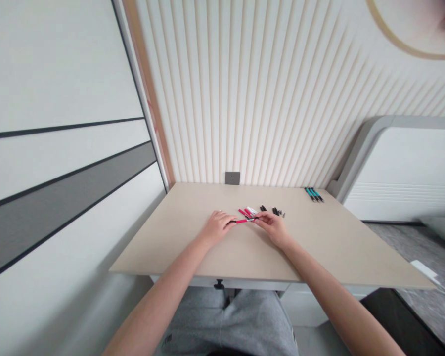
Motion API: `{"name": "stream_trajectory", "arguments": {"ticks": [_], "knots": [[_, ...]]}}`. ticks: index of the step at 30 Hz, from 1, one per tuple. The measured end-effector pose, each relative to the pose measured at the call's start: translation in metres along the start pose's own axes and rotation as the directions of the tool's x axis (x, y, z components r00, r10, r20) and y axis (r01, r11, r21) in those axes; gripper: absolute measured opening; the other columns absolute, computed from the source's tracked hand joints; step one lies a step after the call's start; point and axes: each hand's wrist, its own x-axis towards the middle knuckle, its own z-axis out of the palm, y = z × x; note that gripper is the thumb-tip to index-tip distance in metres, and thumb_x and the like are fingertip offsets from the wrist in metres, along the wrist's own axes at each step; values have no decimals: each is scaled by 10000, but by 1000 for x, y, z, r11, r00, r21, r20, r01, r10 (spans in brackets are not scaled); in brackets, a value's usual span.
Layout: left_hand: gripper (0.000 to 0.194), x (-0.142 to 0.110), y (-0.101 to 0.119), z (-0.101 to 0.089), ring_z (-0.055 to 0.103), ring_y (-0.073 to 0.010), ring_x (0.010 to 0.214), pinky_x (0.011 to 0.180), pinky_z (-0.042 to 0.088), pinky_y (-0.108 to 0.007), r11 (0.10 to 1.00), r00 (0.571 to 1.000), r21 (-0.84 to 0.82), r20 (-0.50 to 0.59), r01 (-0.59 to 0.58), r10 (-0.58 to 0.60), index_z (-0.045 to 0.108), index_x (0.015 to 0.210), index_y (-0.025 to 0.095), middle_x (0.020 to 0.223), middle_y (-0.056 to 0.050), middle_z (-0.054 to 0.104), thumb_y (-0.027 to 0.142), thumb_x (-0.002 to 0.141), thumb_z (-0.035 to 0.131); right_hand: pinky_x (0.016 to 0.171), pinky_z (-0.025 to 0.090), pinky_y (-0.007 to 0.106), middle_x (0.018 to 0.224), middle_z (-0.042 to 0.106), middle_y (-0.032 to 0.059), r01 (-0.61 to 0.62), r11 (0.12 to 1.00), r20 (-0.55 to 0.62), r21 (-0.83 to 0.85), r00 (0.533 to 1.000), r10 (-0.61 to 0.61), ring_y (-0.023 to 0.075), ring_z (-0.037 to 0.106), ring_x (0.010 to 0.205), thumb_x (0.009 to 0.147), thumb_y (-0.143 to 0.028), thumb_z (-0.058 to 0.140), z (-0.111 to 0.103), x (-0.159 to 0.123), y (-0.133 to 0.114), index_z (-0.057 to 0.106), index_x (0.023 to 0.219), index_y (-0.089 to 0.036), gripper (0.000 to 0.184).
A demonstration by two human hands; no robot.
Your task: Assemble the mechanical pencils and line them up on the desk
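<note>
A pink pen [241, 221] with black at its left end and a pale section towards the right is held level between my two hands, low over the desk. My left hand [218, 225] is closed around its black end. At the other end, the fingers of my right hand [273, 227] pinch a dark part, partly hidden by the fingertips. Just beyond lie loose pink barrels [243, 212] and white slim pieces [250, 210]. Further right are short black pieces [263, 208], more black parts [276, 211] and small metallic tips [283, 214].
Three teal-and-black pens [314, 195] lie side by side at the desk's back right corner. The beige desk [163, 237] meets a ribbed wall with a grey socket [232, 178]. A white cabinet [66, 207] stands left, and a white headboard [411, 168] right.
</note>
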Motion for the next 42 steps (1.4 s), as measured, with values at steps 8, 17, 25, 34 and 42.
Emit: {"name": "stream_trajectory", "arguments": {"ticks": [8, 17, 25, 34, 42], "knots": [[196, 1, 4, -6, 604, -184, 853, 825, 380, -333, 999, 999, -10, 10, -32, 32, 663, 1017, 211, 891, -40, 700, 321, 943, 518, 787, 510, 365, 866, 727, 63, 0, 997, 12, -71, 1000, 1, 213, 672, 816, 717, -433, 761, -4, 0, 9, 675, 876, -204, 292], [203, 0, 2, -4, 603, -180, 834, 809, 378, -330, 999, 999, -2, 8, -52, 52, 678, 980, 207, 875, -45, 698, 340, 937, 530, 760, 500, 355, 832, 730, 60, -26, 995, 20, -100, 999, 28, 215, 669, 789, 706, -420, 771, -5, -2, 7, 688, 860, -200, 281], [189, 0, 3, -7, 606, -161, 831, 809, 370, -321, 987, 987, 37, -33, -157, 159, 676, 1008, 207, 877, -28, 717, 333, 924, 563, 667, 496, 320, 686, 706, 49, -53, 980, 40, -193, 997, 62, 186, 652, 648, 771, -451, 696, -5, -4, 8, 689, 833, -165, 293], [174, 2, 5, -6, 589, -178, 819, 774, 374, -328, 992, 993, 75, -62, -99, 104, 671, 955, 189, 860, -42, 702, 327, 916, 572, 638, 473, 294, 721, 687, 37, 3, 971, 70, -240, 997, 14, 165, 619, 649, 815, -431, 654, -3, -2, 4, 662, 929, -181, 275], [183, 3, 4, -6, 598, -180, 793, 767, 379, -328, 992, 991, 63, -69, -108, 112, 677, 933, 189, 830, -37, 702, 354, 887, 612, 695, 476, 316, 750, 704, 36, 13, 958, 46, -286, 999, 1, 177, 633, 702, 810, -387, 662, -5, -3, 5, 670, 952, -188, 244]]}}
